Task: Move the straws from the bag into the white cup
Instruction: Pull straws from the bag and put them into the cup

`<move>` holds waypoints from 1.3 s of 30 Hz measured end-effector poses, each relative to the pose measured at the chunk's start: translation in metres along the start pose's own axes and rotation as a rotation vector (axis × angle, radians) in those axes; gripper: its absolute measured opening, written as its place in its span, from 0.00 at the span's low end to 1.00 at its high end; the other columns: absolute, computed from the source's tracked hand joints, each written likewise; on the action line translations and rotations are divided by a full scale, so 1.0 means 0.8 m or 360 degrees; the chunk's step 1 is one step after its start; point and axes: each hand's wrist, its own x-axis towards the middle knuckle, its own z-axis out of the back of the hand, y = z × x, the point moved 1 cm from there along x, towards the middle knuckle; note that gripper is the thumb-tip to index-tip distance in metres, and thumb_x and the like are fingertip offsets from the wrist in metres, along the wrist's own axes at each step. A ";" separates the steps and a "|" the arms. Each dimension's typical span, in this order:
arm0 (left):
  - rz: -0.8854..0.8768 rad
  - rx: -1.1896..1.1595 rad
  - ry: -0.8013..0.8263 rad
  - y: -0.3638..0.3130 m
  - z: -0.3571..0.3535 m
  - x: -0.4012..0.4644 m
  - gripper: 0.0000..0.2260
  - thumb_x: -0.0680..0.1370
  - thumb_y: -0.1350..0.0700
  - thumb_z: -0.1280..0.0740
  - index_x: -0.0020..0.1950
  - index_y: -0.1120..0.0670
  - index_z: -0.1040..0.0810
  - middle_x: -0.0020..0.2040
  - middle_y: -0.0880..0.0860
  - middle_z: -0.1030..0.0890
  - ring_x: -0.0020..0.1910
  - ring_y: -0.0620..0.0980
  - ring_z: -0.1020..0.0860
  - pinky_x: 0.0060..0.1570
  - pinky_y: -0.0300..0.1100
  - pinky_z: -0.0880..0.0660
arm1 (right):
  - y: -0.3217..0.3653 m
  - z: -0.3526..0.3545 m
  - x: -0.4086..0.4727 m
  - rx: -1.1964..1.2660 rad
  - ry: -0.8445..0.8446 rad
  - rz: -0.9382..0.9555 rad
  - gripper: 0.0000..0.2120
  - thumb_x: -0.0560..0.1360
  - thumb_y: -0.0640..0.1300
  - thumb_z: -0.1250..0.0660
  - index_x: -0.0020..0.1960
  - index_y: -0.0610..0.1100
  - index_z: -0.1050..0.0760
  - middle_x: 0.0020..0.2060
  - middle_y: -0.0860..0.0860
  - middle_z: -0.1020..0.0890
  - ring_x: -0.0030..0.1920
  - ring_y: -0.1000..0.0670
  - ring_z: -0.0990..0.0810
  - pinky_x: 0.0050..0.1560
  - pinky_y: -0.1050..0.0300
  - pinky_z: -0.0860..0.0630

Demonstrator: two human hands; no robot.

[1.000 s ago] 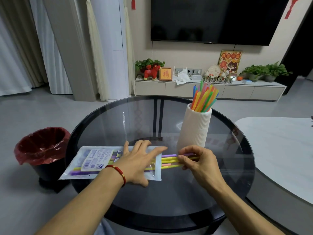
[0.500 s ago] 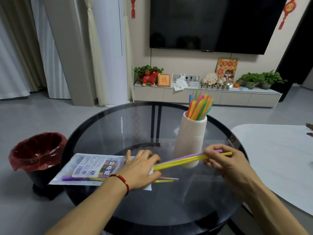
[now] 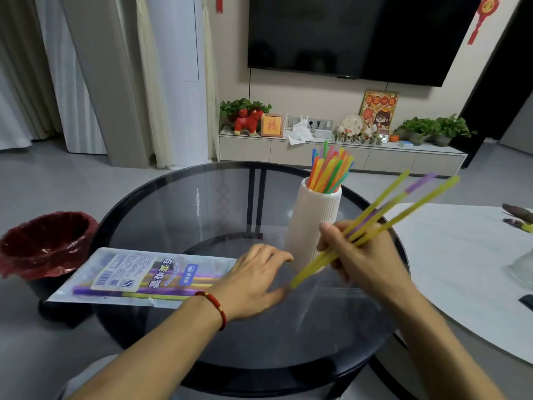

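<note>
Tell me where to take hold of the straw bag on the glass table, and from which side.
Grip the straw bag at its near long edge toward the left end, coming from the person's side. It lies flat, the left hand covers its right, open end, and the remaining straws run lengthwise, so pinching there with the fingers avoids them.

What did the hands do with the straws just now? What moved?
The right hand pulled a few yellow and purple straws out of the clear plastic bag and lifted them, tilted, beside the white ribbed cup. The left hand stayed on the bag's open end. Cup and bag stayed put.
</note>
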 end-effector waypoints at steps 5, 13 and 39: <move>0.0133 0.0057 0.0002 0.011 0.005 -0.002 0.24 0.81 0.52 0.35 0.76 0.48 0.34 0.69 0.51 0.32 0.72 0.50 0.39 0.70 0.52 0.35 | -0.011 0.004 0.022 -0.0713 0.0232 0.0063 0.18 0.82 0.50 0.33 0.36 0.48 0.16 0.30 0.55 0.16 0.34 0.52 0.16 0.41 0.49 0.18; 0.0070 -0.0173 -0.0252 0.007 0.002 0.004 0.23 0.80 0.54 0.33 0.74 0.50 0.31 0.68 0.49 0.28 0.69 0.47 0.34 0.70 0.50 0.33 | -0.050 -0.007 0.018 -0.0636 0.0253 -0.0132 0.19 0.83 0.49 0.34 0.35 0.44 0.18 0.27 0.49 0.17 0.24 0.48 0.18 0.30 0.49 0.16; 0.0532 -0.0687 -0.0788 -0.049 0.043 0.159 0.32 0.64 0.34 0.29 0.64 0.44 0.31 0.53 0.45 0.24 0.48 0.48 0.25 0.37 0.41 0.29 | 0.060 0.026 0.148 -0.0374 -0.0368 0.0005 0.14 0.74 0.48 0.33 0.35 0.40 0.19 0.26 0.45 0.19 0.29 0.49 0.26 0.32 0.52 0.27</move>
